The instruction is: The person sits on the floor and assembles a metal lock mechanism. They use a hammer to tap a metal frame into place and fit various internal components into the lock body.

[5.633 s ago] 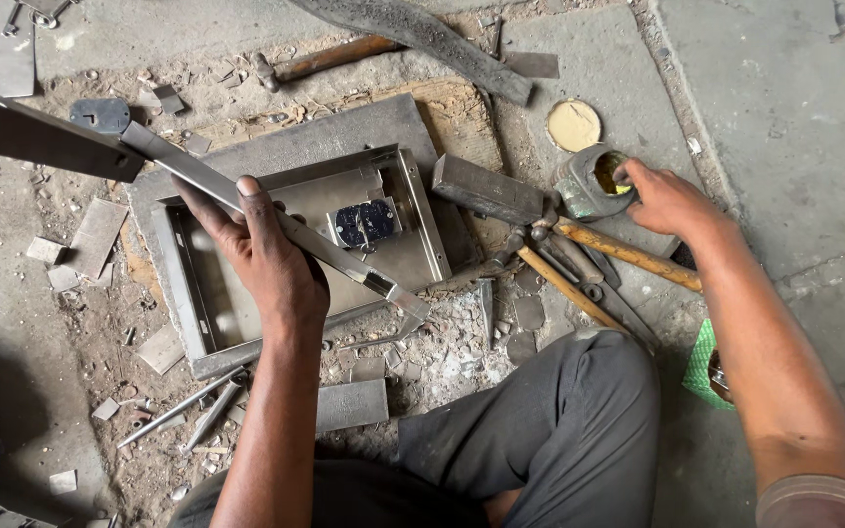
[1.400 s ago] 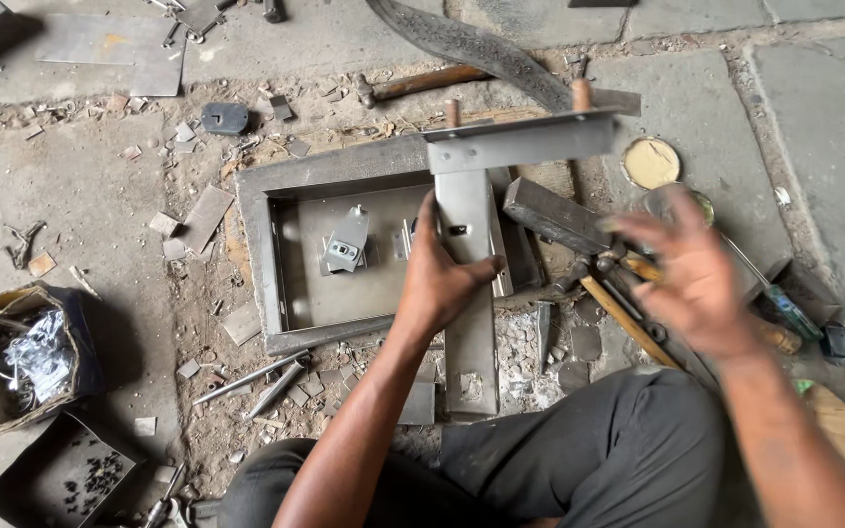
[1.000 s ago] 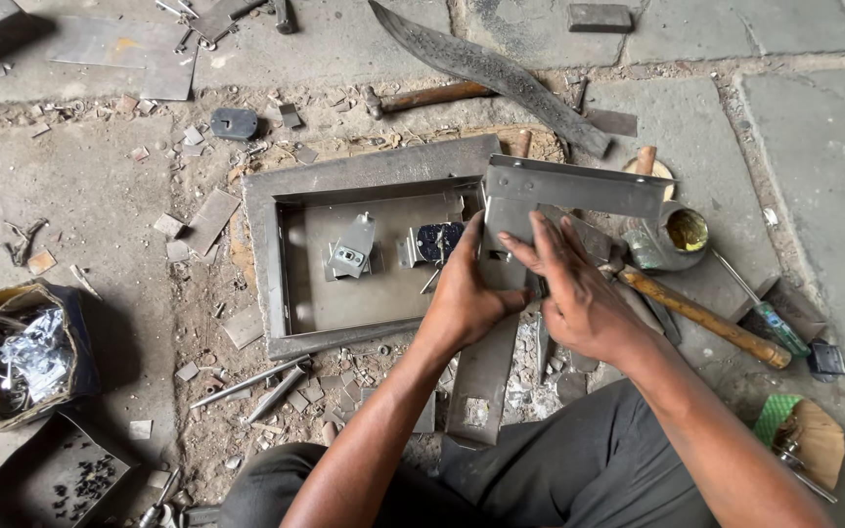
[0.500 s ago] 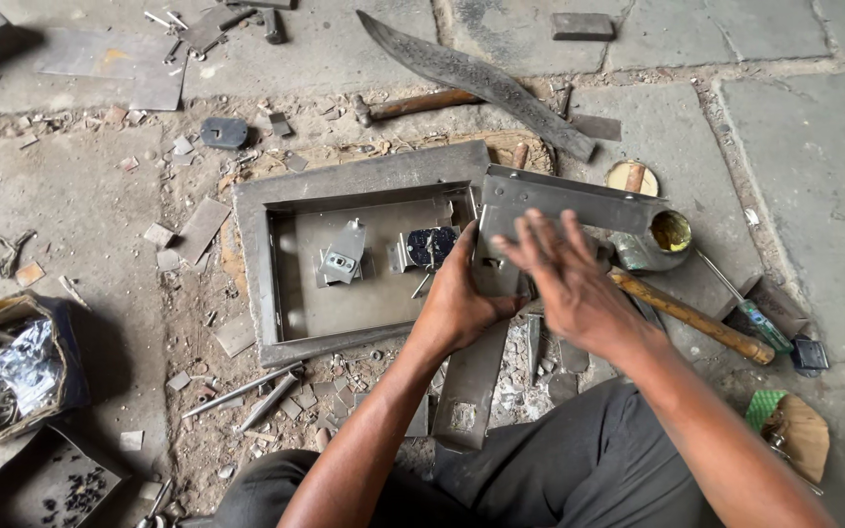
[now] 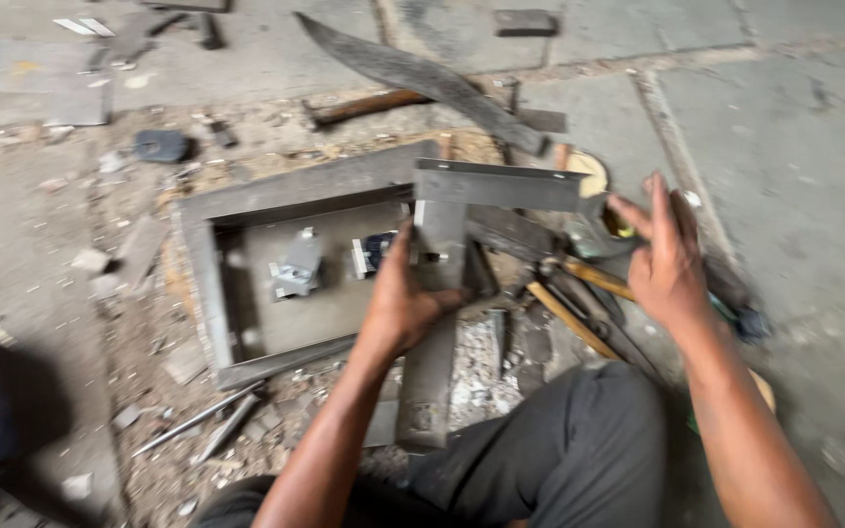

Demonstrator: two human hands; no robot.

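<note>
Bracket: L-shaped grey metal bracket [image 5: 439, 256] lies over right edge of metal tray [image 5: 209, 293], long leg running twd me, short leg pointing right.
L hand: my left hand [image 5: 405, 301] clamps bracket's upright leg, thumb on top, fingers wrapped.
R hand: my right hand [image 5: 669, 262] spread open, holding nothing, in air just right of bracket end, above wooden-handled tools [image 5: 579, 311].
Tray: two small lock parts [image 5: 297, 266] inside.
Floor: curved blade [image 5: 413, 70] beyond tray.
</note>
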